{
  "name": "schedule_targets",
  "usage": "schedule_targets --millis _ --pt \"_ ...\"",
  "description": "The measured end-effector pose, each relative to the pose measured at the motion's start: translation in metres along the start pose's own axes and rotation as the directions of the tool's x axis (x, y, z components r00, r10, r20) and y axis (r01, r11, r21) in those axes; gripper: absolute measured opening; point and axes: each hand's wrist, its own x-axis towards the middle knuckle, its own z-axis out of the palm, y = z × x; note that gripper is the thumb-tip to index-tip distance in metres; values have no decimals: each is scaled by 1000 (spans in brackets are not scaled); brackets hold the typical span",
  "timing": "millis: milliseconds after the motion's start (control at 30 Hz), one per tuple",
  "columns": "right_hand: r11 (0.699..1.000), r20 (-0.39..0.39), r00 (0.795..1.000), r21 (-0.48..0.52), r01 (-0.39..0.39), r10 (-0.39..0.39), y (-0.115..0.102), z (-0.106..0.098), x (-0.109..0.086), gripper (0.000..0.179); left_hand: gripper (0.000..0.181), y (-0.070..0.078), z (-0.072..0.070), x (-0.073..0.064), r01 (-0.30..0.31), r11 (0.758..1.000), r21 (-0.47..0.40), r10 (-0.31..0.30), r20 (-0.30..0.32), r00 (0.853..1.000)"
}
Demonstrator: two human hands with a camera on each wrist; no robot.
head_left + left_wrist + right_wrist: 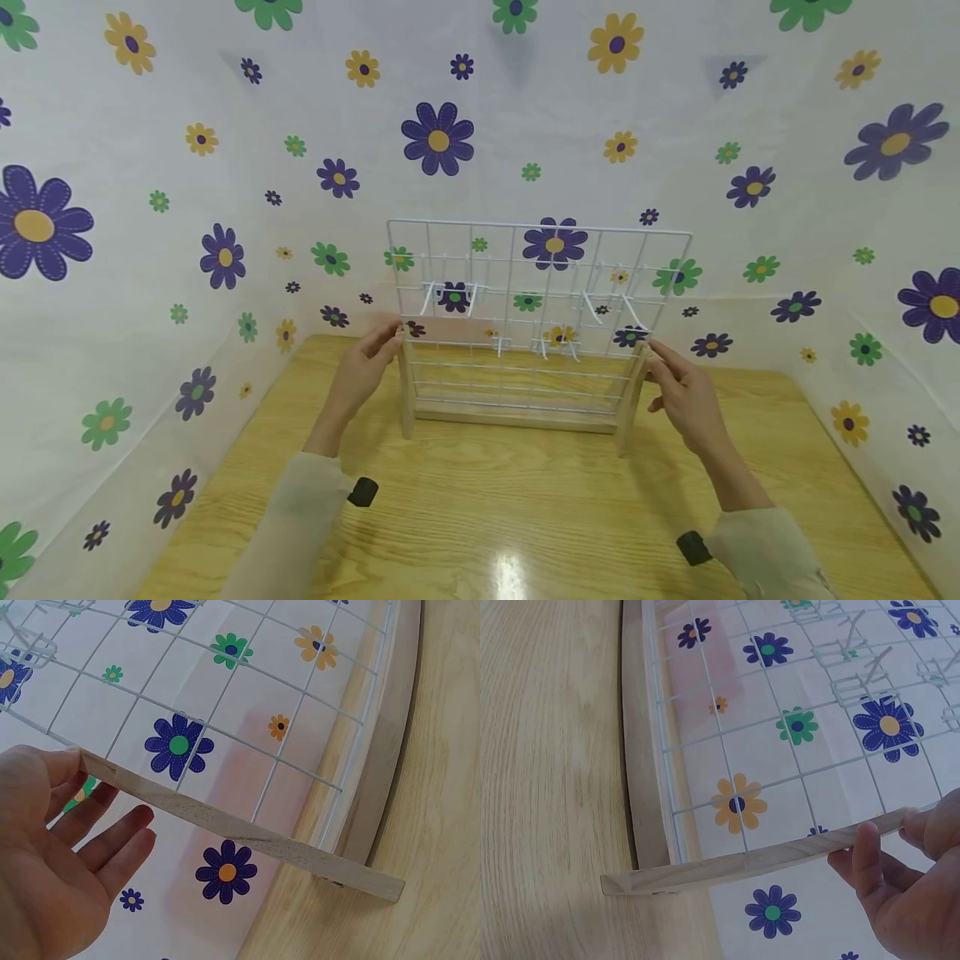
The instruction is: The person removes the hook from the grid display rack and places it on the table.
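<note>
A white wire grid rack (525, 387) stands on a wooden base, upright on the table, with several white hooks (591, 308) hung on its mesh. My left hand (365, 371) pinches the top of the left wooden side post (407, 392) between thumb and index finger; in the left wrist view its other fingers (124, 859) are loosely spread. On the opposite side my right hand (686, 396) pinches the upper end of the right wooden post (628, 412). The right wrist view shows that post (780, 855) running from the fingers down to the table.
The light wood-grain table (480, 500) carries the rack toward its back. White cloth walls (360, 108) printed with purple, green and yellow flowers enclose the back and both sides. A small black block (363, 492) sits by the left cuff, another (693, 547) by the right cuff.
</note>
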Motion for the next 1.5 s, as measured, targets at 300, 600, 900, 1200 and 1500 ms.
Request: schedule_targets --millis 300,600,900,1200,1500 --pt "999 4 999 9 -32 32 -1 7 3 47 50 -5 -3 3 -1 1000 -20 2 10 1000" --pt "999 -11 1000 -31 -25 24 -1 9 6 47 54 -2 -6 6 -16 1000 0 16 30 999" --pt "998 13 998 -4 -62 62 0 8 9 48 53 -1 -8 6 -15 1000 19 14 50 999" --pt "998 53 996 -4 -65 66 -4 3 13 50 53 6 -10 5 5 1000 25 -7 73 997" --pt "999 29 998 2 -47 46 -12 -1 13 48 52 6 -13 7 10 999 40 -14 97 995"
